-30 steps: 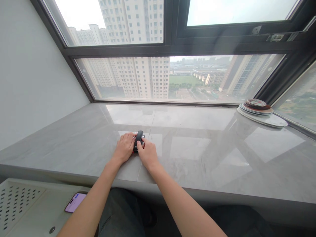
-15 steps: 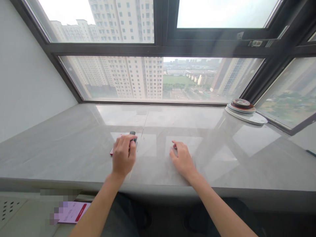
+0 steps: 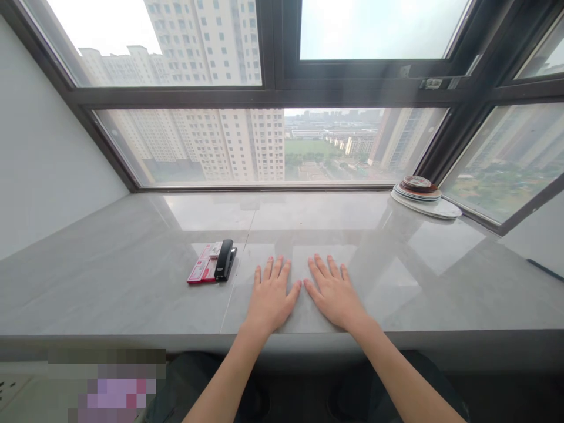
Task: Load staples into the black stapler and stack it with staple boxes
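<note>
My left hand [image 3: 271, 294] and my right hand [image 3: 335, 291] lie flat side by side on the grey stone sill [image 3: 132, 276], palms down, fingers spread, thumbs almost touching. Neither holds anything. A black stapler [image 3: 225, 259] rests on the sill to the left of my left hand, a short gap away. Red-and-white staple boxes [image 3: 201, 265] lie against the stapler's left side.
A stack of plates [image 3: 420, 194] sits at the sill's far right corner by the window frame. The window runs along the sill's far edge, a white wall [image 3: 44, 153] closes the left side. A phone [image 3: 114, 396], blurred, lies on a lower surface at bottom left.
Both hands let go of the stapler and moved right. The left hand left it beside the staple boxes. Both hands now lie flat and open on the sill. The view shifted leftward.
</note>
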Demonstrator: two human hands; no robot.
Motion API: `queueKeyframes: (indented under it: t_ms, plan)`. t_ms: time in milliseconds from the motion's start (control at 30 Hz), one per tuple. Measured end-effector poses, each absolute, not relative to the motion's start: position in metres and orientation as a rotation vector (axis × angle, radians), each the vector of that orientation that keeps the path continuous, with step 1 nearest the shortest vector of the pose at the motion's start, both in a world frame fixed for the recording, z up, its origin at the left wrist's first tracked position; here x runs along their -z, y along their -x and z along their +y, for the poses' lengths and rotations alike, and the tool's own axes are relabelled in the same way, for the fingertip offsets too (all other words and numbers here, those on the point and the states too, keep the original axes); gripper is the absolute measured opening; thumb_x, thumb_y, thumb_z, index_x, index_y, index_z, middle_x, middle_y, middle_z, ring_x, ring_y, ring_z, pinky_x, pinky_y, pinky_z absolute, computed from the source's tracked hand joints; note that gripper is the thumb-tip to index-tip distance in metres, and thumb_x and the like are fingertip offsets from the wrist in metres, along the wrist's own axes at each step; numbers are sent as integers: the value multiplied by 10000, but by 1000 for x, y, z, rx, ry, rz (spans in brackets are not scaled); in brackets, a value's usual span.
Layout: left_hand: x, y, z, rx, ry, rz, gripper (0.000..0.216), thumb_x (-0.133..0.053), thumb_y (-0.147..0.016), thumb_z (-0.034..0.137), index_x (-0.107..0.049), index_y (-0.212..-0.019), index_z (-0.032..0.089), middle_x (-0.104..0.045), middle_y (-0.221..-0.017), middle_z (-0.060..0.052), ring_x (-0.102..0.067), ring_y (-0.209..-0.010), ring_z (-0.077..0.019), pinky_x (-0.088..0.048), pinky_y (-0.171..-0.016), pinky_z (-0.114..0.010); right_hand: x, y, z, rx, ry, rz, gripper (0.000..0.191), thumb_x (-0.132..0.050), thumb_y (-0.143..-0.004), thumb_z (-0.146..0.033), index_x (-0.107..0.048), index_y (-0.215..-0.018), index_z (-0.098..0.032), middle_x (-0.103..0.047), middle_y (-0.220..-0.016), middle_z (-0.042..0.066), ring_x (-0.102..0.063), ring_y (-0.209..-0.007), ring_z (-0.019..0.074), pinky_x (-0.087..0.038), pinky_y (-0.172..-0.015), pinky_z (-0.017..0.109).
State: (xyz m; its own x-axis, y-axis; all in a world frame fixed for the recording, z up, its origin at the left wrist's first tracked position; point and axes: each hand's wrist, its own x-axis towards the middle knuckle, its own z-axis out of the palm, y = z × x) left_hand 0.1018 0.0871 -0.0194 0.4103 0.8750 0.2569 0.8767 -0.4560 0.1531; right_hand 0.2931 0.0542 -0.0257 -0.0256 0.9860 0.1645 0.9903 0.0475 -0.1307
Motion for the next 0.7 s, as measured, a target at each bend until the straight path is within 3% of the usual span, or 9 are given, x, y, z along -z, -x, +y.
queueKeyframes:
  t_ms: [700]
  plan:
    - [17, -102, 90, 464, 2659, -1660, 611, -322, -1054, 564, -369, -1603, 299, -289, -1701, -28, -206, -1585, -288, -188, -1278, -548, 18, -293, 51, -11, 1989, -2145, 673, -207, -1060, -630, -251, -1661, -330, -205, -1723, 3, -116, -1595, 321, -104, -1259, 576]
